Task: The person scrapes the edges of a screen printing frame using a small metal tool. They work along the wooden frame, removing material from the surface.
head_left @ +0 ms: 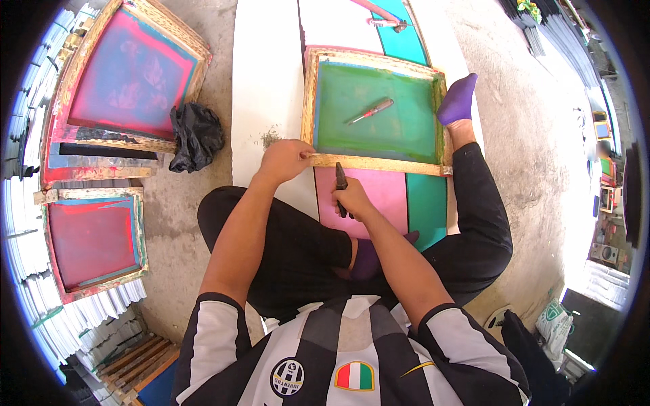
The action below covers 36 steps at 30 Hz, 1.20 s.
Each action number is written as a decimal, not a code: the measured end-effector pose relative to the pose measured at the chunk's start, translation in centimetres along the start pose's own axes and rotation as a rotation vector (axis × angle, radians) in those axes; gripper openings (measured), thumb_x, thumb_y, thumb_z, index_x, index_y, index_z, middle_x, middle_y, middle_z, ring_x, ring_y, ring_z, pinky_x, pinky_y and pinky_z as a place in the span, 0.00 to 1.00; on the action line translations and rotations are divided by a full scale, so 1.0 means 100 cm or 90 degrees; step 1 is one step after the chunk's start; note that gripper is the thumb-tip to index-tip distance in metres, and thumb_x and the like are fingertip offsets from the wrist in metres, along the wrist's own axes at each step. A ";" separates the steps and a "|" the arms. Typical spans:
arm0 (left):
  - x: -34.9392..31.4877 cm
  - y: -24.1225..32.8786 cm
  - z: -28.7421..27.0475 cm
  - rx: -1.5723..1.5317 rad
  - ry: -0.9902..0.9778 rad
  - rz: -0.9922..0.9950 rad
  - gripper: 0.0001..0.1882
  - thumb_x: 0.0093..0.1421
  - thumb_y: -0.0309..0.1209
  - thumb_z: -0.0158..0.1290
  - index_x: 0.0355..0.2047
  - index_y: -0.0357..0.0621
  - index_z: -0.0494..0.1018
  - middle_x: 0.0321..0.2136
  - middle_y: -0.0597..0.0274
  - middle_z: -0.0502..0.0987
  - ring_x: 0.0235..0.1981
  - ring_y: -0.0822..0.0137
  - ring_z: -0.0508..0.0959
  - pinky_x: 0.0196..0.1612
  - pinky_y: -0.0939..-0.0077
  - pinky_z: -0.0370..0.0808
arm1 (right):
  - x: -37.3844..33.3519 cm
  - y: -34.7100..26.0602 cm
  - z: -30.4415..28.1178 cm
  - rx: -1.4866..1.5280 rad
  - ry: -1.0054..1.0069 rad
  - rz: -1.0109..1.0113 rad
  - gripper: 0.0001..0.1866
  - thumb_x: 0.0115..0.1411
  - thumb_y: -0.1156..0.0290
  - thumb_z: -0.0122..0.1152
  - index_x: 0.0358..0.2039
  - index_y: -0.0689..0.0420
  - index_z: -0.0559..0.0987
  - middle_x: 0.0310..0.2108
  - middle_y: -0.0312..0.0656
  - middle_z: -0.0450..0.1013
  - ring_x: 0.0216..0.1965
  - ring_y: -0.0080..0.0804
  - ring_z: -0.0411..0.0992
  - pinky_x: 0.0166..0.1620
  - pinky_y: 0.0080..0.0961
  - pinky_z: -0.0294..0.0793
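Two bare hands at a wooden screen-printing frame [379, 163]. The right hand [352, 198] is wrapped around a pair of dark pliers [340, 177], whose nose points away from the body and overlaps the near rail in this view; whether metal meets wood cannot be told. The left hand [283, 162], to the left of that grip, is curled with its fingertips drawn in at the frame's near left corner; whether it pinches the rail or merely rests there cannot be determined. The frame lies directly beyond both hands, and on its green mesh [403, 139], ahead of the pliers, rests a screwdriver [371, 111] set obliquely. Farther beyond lies a hammer [381, 12]. A pink panel [379, 196] extends beneath the right hand, with a green panel [426, 210] to its right. Well left of the left hand sits a crumpled black plastic bag [196, 135], beside a blue-and-pink screen [128, 84].
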<state>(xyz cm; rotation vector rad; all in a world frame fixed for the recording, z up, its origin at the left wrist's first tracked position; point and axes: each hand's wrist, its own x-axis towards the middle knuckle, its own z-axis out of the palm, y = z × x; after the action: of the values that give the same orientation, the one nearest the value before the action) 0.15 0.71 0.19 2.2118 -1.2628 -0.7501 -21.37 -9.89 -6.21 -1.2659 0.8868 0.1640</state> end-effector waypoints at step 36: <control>0.011 -0.030 0.001 0.151 -0.044 -0.314 0.20 0.59 0.47 0.63 0.39 0.44 0.85 0.42 0.50 0.85 0.45 0.51 0.84 0.47 0.54 0.80 | 0.003 -0.035 0.007 -0.069 0.132 0.175 0.14 0.62 0.65 0.54 0.36 0.66 0.74 0.22 0.48 0.71 0.16 0.37 0.71 0.14 0.38 0.65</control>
<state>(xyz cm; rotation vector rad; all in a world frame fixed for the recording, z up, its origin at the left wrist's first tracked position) 2.33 1.10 -2.05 2.7610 -0.8726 -0.8995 -18.89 -10.52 -3.73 -1.2733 1.2451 0.3052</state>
